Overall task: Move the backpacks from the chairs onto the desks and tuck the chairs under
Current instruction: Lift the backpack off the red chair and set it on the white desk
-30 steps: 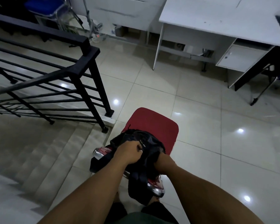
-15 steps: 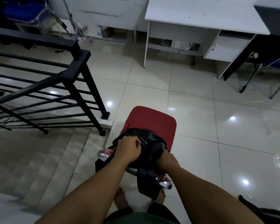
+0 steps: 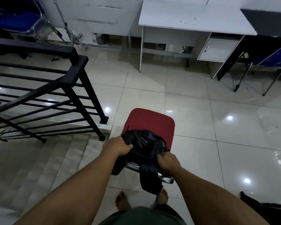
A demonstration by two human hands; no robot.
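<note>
Railing [image 3: 39, 95], black metal, at far left, guarding a stairwell with steps [image 3: 47, 159] running down below it. Blue chair [image 3: 21, 23] beyond, in the dim upper-left corner.

Left hand [image 3: 116, 147]: fingers clenched over the left top edge of the black backpack [image 3: 144, 146], knuckles up, fingertips hidden in the fabric. Forearm comes in from the lower left.

Backpack sits bunched at the near end of the red chair [image 3: 150, 122], against the chair's back; red seat cushion shows bare on the far side of it. Straps [image 3: 150, 181] hang down the near side over the chrome frame [image 3: 166, 179], toward the person's bare feet [image 3: 122, 201] on the glossy tiled floor [image 3: 201, 135].

Right hand [image 3: 168, 161]: fingers curled tight on the bag's right near edge, just where the straps start; slightly lower and nearer the body than the left hand. So the bag lies between the two hands, gripped on both flanks. Cannot tell whether it is lifted off the seat or resting.

Farther right and up: white worktop [image 3: 195, 18] with a small cabinet [image 3: 217, 49] under its right end, well apart from the red chair. Dark worktop [image 3: 266, 21] adjoining it at the right edge, second blue chair [image 3: 271, 60] beneath.
</note>
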